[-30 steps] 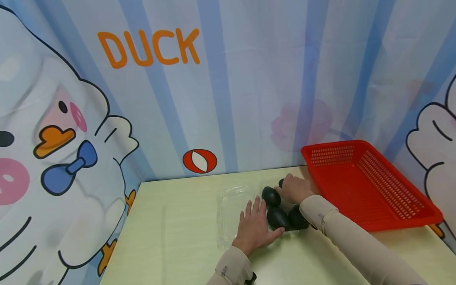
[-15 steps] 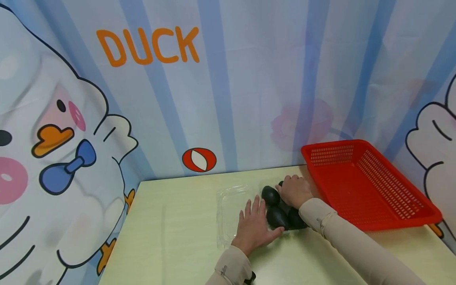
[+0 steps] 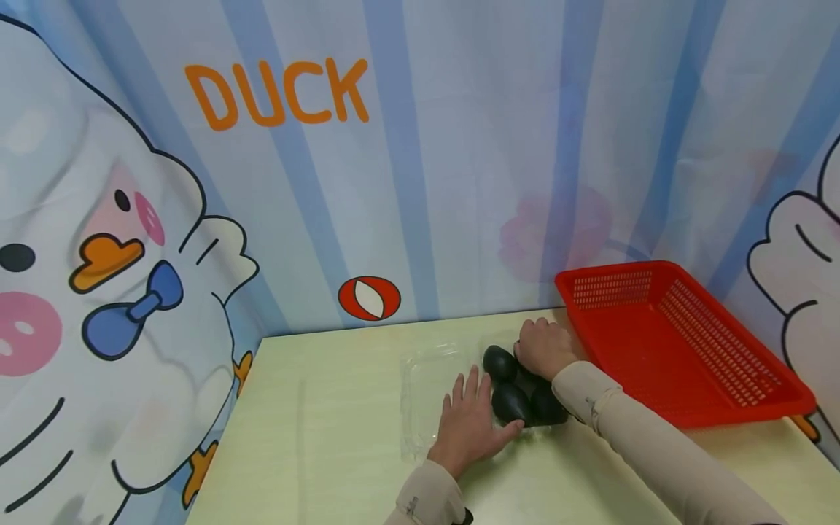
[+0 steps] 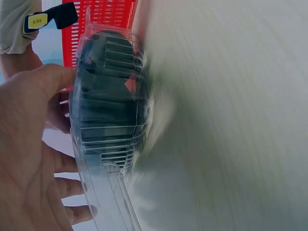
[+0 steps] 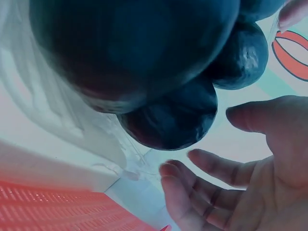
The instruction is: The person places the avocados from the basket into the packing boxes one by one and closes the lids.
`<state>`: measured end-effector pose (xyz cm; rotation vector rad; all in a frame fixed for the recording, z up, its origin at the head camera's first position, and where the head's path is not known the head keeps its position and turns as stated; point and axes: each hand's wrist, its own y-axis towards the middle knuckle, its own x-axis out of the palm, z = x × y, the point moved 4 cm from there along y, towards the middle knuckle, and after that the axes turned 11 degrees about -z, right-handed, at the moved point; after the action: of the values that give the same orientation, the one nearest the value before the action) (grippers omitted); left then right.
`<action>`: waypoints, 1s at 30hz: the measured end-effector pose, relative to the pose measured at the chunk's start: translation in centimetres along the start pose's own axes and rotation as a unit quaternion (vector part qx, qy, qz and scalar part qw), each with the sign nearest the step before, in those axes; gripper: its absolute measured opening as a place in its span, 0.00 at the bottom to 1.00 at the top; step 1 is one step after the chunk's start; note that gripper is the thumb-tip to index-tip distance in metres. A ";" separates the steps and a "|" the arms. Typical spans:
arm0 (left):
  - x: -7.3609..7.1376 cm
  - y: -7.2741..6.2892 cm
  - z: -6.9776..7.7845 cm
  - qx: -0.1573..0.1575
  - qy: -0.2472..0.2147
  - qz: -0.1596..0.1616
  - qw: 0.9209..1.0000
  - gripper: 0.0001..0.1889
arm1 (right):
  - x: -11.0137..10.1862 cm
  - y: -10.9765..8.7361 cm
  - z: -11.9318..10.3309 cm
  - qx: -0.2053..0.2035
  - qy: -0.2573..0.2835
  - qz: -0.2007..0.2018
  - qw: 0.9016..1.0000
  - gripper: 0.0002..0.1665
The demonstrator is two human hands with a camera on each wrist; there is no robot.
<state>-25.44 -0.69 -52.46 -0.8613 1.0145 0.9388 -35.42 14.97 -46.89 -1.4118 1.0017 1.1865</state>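
Observation:
Dark, smooth avocados (image 3: 510, 403) sit together in one half of a clear plastic clamshell box (image 3: 415, 397), whose other half lies spread to the left. My left hand (image 3: 464, 423) rests on the box at its middle, fingers straight and thumb along the near rim. Over the far right of the box is my right hand (image 3: 545, 346), its back hiding part of the contents. In the right wrist view, its loosely bent fingers (image 5: 211, 168) and thumb stand apart beside an avocado (image 5: 173, 115), with a gap between them and the fruit.
A red perforated plastic basket (image 3: 663, 364) stands at the right, close to the right forearm, with nothing visible inside. The box lies on a pale wood-look table (image 3: 328, 430). A blue striped curtain (image 3: 453, 182) with duck drawings hangs behind the table's back edge.
My right hand has shifted slightly; the bit of dark avocado that showed by its fingertips is now hidden. The left hand, box and basket stay put.

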 end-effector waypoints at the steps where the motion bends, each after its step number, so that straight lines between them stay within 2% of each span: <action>1: 0.1 -0.1 0.0 0.000 -0.004 0.000 1.000 0.51 | -0.1 0.0 -0.1 -0.004 -0.005 0.009 1.000 0.23; 6: 0.0 -1.2 0.3 0.003 -0.022 0.007 1.000 0.48 | -0.6 0.4 -0.4 -0.028 -0.014 0.059 0.998 0.28; 9: -0.3 -2.4 0.6 0.010 -0.043 0.014 0.999 0.45 | -0.8 0.8 -0.5 -0.049 0.001 0.068 0.996 0.30; 13: -0.7 -4.5 1.5 0.020 -0.089 0.036 0.995 0.40 | -0.9 1.8 -0.4 -0.090 0.021 0.048 0.995 0.30; 17: -0.6 -6.5 3.0 0.032 -0.101 0.081 0.991 0.33 | -0.6 2.8 0.0 -0.124 0.014 0.023 0.992 0.30; 21: 0.0 -7.7 4.0 0.036 -0.109 0.112 0.987 0.23 | -0.4 3.6 0.6 -0.127 0.021 -0.004 0.992 0.30; 24: 0.7 -7.8 3.7 0.017 -0.127 0.113 0.985 0.19 | 0.0 3.7 0.8 -0.110 0.035 -0.034 0.993 0.30; 27: 1.2 -7.6 2.6 -0.012 -0.144 0.105 0.984 0.18 | 0.6 3.5 0.8 -0.088 0.034 -0.062 0.994 0.30; 30: 0.9 -7.4 1.0 -0.034 -0.157 0.118 0.980 0.16 | 1.0 2.6 0.4 -0.065 0.032 -0.073 0.995 0.30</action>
<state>-18.11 -2.16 -51.88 -0.6310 0.8245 1.2728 -37.88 14.99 -48.30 -1.6071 0.8614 1.1217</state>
